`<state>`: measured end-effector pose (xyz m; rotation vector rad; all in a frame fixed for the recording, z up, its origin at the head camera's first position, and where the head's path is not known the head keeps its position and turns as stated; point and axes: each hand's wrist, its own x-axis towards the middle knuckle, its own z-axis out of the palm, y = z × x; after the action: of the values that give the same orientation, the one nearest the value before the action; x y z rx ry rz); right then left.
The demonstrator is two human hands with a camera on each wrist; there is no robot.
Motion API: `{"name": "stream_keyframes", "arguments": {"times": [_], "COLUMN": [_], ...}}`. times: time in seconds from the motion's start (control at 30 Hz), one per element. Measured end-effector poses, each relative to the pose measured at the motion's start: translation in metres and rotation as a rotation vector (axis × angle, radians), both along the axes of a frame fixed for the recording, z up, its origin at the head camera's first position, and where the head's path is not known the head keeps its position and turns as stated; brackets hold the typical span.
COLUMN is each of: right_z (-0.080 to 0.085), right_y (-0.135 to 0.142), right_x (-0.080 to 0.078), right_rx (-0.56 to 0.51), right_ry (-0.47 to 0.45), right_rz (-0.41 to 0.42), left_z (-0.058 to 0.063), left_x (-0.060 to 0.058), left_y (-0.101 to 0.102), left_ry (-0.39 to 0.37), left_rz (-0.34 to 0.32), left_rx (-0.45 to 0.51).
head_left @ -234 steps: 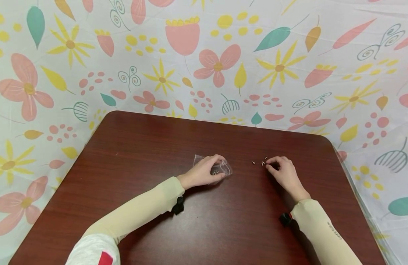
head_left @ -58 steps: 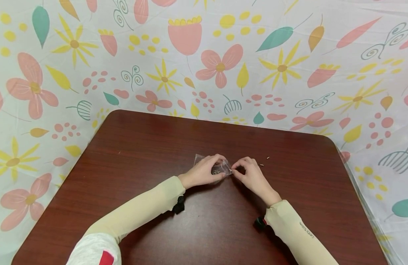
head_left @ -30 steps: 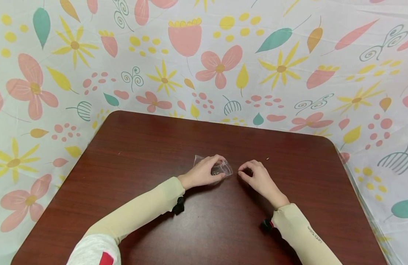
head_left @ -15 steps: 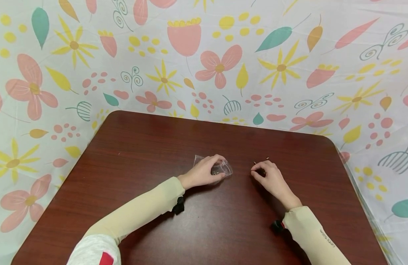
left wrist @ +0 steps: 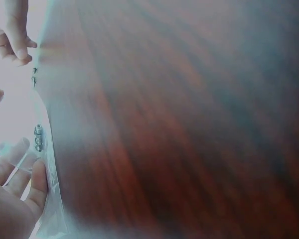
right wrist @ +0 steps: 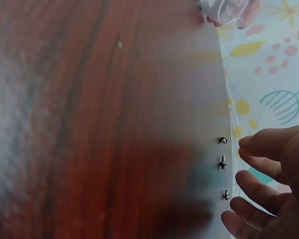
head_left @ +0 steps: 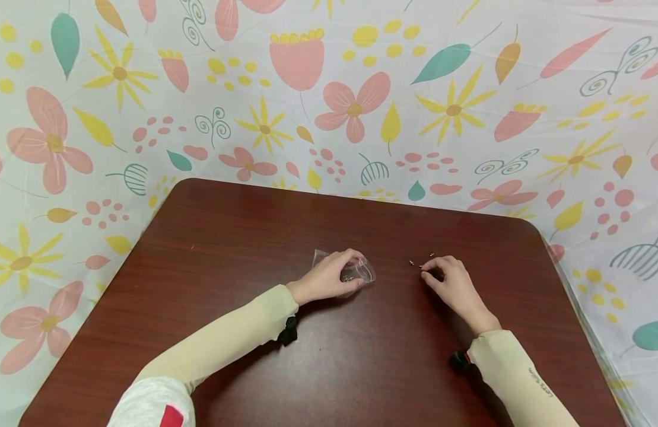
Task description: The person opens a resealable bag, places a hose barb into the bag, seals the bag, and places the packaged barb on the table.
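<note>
My left hand (head_left: 329, 276) holds a clear zip bag (head_left: 367, 271) on the table, thumb and fingers curved around its mouth. Small metal screws (left wrist: 38, 138) lie inside the bag. To the right, my right hand (head_left: 457, 284) has its thumb and index fingertips right at a small screw (head_left: 420, 266) on the table. A second screw (head_left: 411, 263) lies just left of it, and a third screw (head_left: 432, 254) a little behind. In the right wrist view the fingers (right wrist: 261, 142) are loosely bent, apart from one another, beside these screws.
The brown wooden table (head_left: 286, 219) has rounded far corners. A flower-patterned cloth (head_left: 200, 89) hangs behind it and along its sides. Black wrist cameras (head_left: 288, 331) sit under both beige sleeves.
My right hand was at the bag's mouth about two seconds ago and has moved right to the loose screws. Fewer screws lie loose than in the oldest frame. My left hand stays put.
</note>
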<state>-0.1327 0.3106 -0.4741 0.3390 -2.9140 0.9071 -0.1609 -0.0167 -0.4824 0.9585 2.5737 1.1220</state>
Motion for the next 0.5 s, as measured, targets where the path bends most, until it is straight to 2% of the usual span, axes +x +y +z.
{"name": "stream_keyframes", "arguments": {"times": [0.5], "right_z": [-0.0018], "right_y": [0.006], "right_x": [-0.0099], "right_rx": [0.007], "right_ry": [-0.041], "right_rz": [-0.012], "left_z": [0.0009], "left_x": [0.0014], "left_y": [-0.0009], "left_ry": [-0.011], "left_rz": [0.001], "left_rx": [-0.01]}}
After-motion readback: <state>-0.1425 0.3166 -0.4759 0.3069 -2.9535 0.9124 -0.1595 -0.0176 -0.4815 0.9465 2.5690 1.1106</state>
